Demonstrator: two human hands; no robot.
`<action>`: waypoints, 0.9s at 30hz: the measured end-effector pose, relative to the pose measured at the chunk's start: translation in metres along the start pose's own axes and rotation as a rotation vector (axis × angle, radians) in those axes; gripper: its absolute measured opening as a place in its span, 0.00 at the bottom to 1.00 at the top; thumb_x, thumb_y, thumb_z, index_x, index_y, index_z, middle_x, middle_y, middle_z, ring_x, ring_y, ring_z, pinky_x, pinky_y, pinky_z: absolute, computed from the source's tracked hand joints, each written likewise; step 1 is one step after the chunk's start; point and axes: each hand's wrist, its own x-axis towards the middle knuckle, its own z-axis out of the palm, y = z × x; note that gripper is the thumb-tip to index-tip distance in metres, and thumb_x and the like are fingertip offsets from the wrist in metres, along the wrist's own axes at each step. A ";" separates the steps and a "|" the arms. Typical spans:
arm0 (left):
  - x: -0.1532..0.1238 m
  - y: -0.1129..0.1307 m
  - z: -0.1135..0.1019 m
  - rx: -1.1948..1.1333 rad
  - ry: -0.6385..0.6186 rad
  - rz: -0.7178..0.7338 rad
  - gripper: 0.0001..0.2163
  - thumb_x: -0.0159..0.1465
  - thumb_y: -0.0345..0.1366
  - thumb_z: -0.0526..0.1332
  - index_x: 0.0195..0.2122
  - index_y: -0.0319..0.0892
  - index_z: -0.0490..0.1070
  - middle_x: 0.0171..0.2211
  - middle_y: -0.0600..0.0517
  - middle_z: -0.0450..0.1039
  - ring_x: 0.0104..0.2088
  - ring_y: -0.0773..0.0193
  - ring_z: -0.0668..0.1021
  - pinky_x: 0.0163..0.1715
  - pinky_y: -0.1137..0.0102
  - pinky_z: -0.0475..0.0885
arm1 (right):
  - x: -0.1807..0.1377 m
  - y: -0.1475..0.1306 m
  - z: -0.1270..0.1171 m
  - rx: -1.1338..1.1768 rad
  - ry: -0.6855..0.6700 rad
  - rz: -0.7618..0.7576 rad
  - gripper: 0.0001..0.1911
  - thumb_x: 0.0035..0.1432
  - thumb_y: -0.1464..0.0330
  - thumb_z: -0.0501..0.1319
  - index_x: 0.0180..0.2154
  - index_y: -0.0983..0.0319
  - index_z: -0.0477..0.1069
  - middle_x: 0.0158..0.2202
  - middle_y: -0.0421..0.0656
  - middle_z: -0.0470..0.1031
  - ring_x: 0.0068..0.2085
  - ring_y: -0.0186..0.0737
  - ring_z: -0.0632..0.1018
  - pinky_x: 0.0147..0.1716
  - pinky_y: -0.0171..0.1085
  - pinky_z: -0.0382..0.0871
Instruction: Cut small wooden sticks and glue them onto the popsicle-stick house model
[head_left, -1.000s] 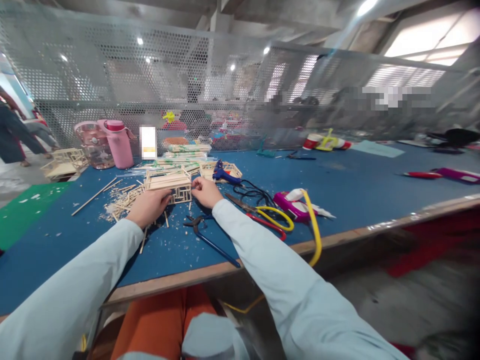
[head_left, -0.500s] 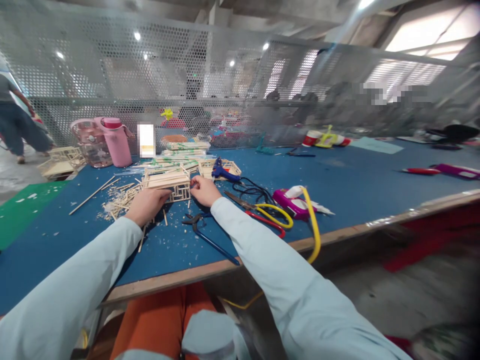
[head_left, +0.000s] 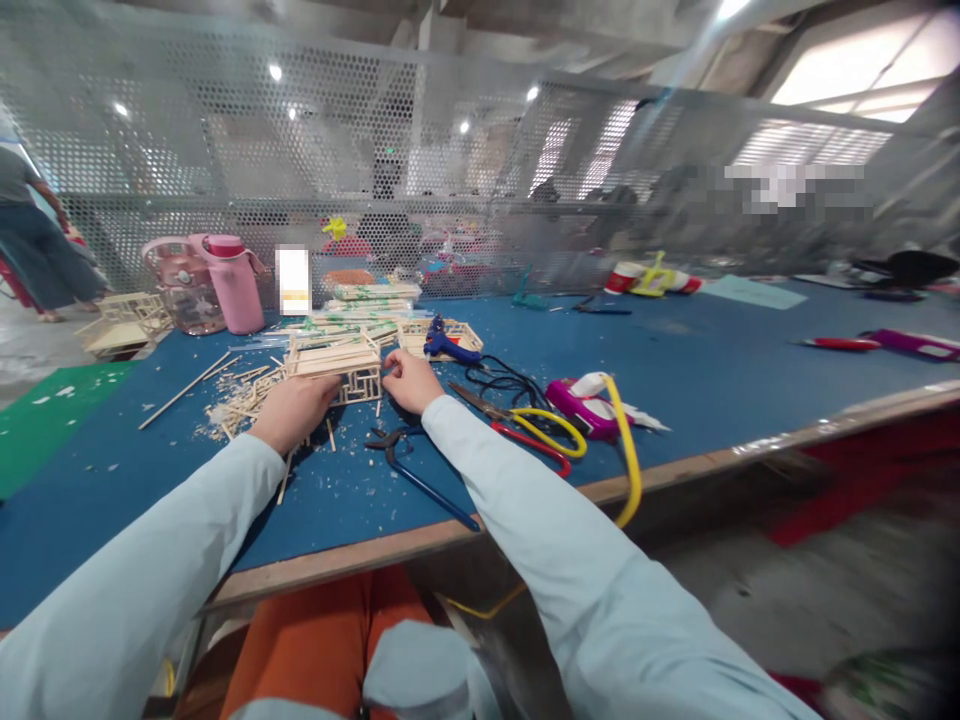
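Note:
A small house-like model made of thin wooden sticks [head_left: 334, 360] stands on the blue table, with lattice work on its near side. My left hand [head_left: 296, 412] is closed on its near left part, the fingers partly hidden behind the frame. At the model's right end my right hand [head_left: 412, 382] has thumb and forefinger curled in a pinch. Whatever they hold is too small to make out. Just behind that hand a blue glue gun [head_left: 454, 346] rests on another stick frame [head_left: 411, 335]. Blue-handled pliers [head_left: 431, 488] lie nearer the table's front edge.
Loose sticks and shavings [head_left: 244, 400] are scattered left of the model. Scissors [head_left: 551, 430] with yellow and red handles lie to the right, beside a purple device [head_left: 589, 408]. A pink bottle [head_left: 234, 285] and bundled sticks [head_left: 367, 300] stand near the perforated screen [head_left: 247, 160].
My right hand has shifted very slightly at the model's right end. My left hand and the model look the same. A person at far left has moved a little.

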 end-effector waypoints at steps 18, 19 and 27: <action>-0.002 -0.005 0.006 -0.119 -0.032 -0.090 0.16 0.61 0.40 0.48 0.34 0.44 0.75 0.35 0.47 0.77 0.35 0.59 0.77 0.32 0.71 0.66 | -0.018 -0.025 0.007 -0.538 -0.190 -0.463 0.18 0.58 0.67 0.50 0.48 0.56 0.69 0.45 0.44 0.75 0.44 0.43 0.75 0.37 0.37 0.64; -0.002 -0.005 0.006 -0.124 -0.031 -0.093 0.16 0.61 0.40 0.48 0.34 0.45 0.75 0.35 0.47 0.77 0.36 0.59 0.77 0.33 0.71 0.66 | -0.018 -0.025 0.007 -0.543 -0.200 -0.469 0.18 0.58 0.67 0.50 0.48 0.56 0.70 0.45 0.45 0.75 0.44 0.44 0.75 0.37 0.37 0.64; -0.002 -0.005 0.006 -0.119 -0.027 -0.089 0.16 0.61 0.40 0.48 0.34 0.44 0.75 0.35 0.47 0.77 0.36 0.58 0.77 0.33 0.70 0.66 | -0.019 -0.030 0.008 -0.592 -0.227 -0.432 0.17 0.58 0.66 0.49 0.47 0.54 0.71 0.44 0.43 0.76 0.42 0.42 0.75 0.36 0.36 0.63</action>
